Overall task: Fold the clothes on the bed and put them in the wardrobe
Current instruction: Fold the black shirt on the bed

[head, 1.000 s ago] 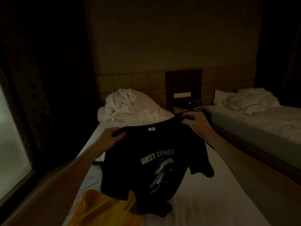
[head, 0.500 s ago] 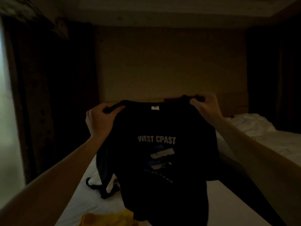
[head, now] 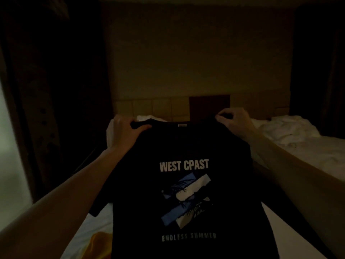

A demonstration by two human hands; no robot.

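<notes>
Black cotton T-shirt with white letters hangs above the white bed — left hand and right hand each pinch a shoulder.

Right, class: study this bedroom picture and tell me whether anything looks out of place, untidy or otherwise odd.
The black T-shirt held up by both hands reads "WEST CPAST", seemingly a misprint of "COAST". A yellow garment lies crumpled on the bed, and the neighbouring bed's white bedding is rumpled.

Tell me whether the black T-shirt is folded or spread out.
Spread out. The left hand and right hand grip the black T-shirt at its shoulders, its whole printed front showing.
</notes>
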